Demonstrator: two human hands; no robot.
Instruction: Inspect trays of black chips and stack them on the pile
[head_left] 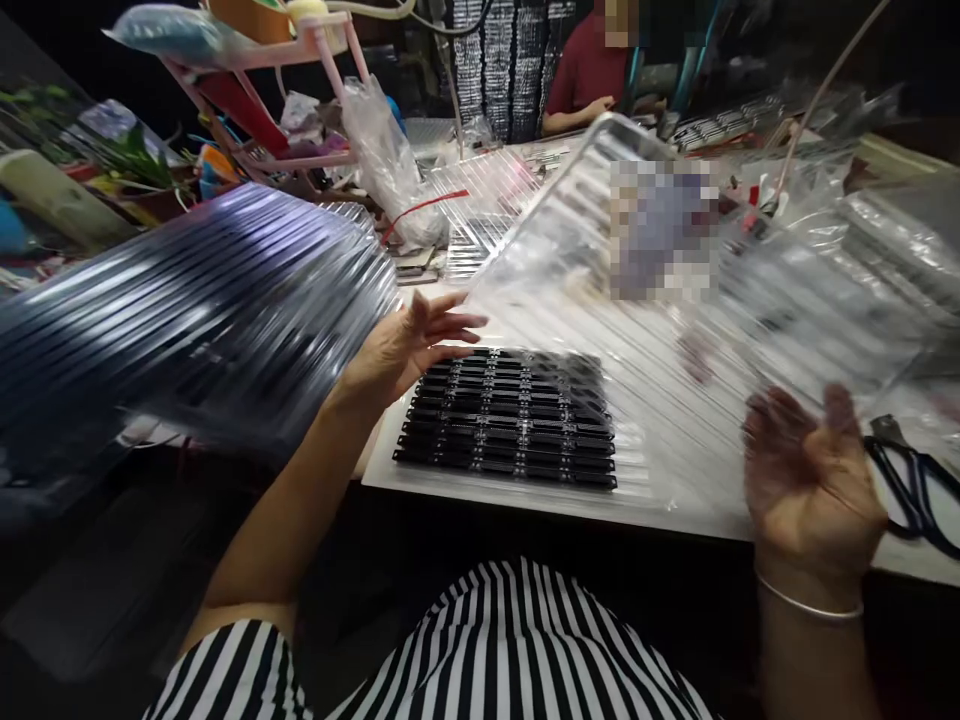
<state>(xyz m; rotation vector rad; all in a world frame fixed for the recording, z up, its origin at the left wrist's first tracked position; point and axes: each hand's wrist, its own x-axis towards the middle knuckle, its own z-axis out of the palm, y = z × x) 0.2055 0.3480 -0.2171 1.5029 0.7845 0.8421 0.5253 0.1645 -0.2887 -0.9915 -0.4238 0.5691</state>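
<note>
A large clear ribbed plastic tray (600, 300) is tilted up over the white table (525, 500), blurred by motion. My right hand (814, 490), palm up and wearing a thin bangle, holds the tray's near right edge, with the fingertips hazy behind the plastic. My left hand (409, 350) has its fingers spread at the tray's left edge, just touching it. Under the tray, a flat block of black strips (510, 420) lies in rows on the table between my hands.
A thick blurred stack of ribbed trays (187, 300) fills the left. Dark-handled scissors (911, 485) lie at the right edge. More clear trays (487, 200), a plastic bag (382, 150) and a pink rack (300, 60) stand behind. A person in a red shirt (585, 70) sits across.
</note>
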